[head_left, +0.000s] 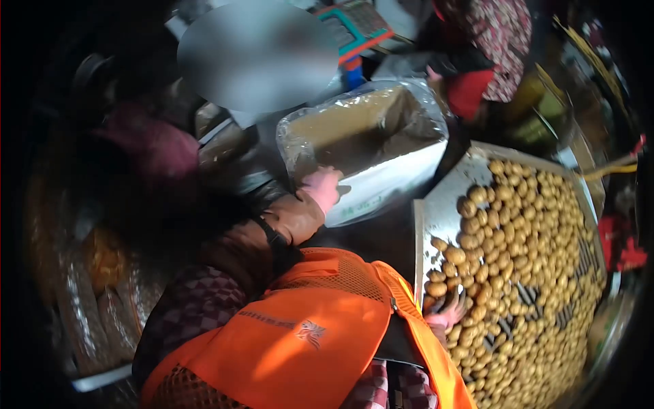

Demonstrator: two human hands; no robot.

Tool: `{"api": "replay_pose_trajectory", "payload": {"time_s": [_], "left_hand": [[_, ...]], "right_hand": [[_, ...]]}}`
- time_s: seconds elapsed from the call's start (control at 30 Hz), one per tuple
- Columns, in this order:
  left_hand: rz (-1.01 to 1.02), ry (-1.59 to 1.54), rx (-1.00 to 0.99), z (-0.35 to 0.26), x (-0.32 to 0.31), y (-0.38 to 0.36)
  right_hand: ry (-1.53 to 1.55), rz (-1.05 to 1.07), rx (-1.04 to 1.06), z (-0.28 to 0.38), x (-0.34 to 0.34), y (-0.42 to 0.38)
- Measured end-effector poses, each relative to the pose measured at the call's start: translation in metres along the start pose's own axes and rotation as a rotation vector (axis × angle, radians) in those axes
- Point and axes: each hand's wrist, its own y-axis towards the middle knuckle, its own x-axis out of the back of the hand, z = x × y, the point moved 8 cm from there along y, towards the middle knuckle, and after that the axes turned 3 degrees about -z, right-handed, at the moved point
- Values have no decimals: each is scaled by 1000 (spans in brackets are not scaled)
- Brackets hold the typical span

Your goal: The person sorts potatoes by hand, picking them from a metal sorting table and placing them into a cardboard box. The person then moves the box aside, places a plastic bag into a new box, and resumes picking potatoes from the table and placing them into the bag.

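Observation:
My left hand (322,189), in a pink glove, grips the near left rim of a white cardboard box (395,178). The box is lined with clear plastic that folds over its edges; part of its inside is in shadow. To the right, my right hand (447,313), also gloved in pink, reaches into a heap of small potatoes (524,238). Its fingers look apart against the potatoes, and none is clearly held. The potatoes lie on a metal-edged sorting table (430,217), with dark slots showing between some of them.
Beyond the box stands a scale (354,27) with a red and teal body. Another person in a patterned top (503,41) is at the back right. A pink sleeve (160,143) shows at left. Plastic-wrapped bundles (85,320) lie at lower left.

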Motion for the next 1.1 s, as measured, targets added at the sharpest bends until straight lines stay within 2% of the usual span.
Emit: {"api": "replay_pose_trajectory", "payload": {"time_s": [0.07,0.17,0.23,0.3,0.37,0.47,0.5,0.57,0.63,0.7,0.73,0.8,0.83,0.93,0.97,1.07,1.1], "left_hand": [[2,7,-23,-15,-26,16],[16,40,-77,-35,-85,43],[103,28,-57,-43,-142,58],[226,50,-33,-69,-154,53],[376,113,5,-102,-110,30],[200,243,-113,-80,-117,40],[146,104,-162,-63,-114,50],[-136,325,-180,-30,-96,71],[-61,346,-24,12,-101,105],[141,248,226,49,-123,123],[272,183,418,61,-131,126],[433,6,359,61,-138,139],[542,90,285,30,-121,136],[618,287,143,-8,-132,143],[481,257,97,-12,-143,148],[530,133,-48,-45,-166,168],[541,185,-114,-54,-183,175]], "right_hand": [[19,13,-58,33,34,9],[78,-5,-33,45,47,14],[115,-48,-41,47,51,14],[94,-76,-27,49,53,13],[67,-61,-23,41,43,11],[54,-90,-2,37,39,10],[64,-107,22,34,36,9],[85,-111,21,30,34,10],[98,-23,-45,37,41,12],[107,-27,-55,46,49,15],[120,-4,-76,49,54,19],[103,17,-85,60,66,24],[84,14,-79,61,67,25],[36,-20,-113,61,61,23],[32,-26,-121,60,61,23],[22,-41,-164,63,64,26],[19,-35,-169,64,65,27]]}}
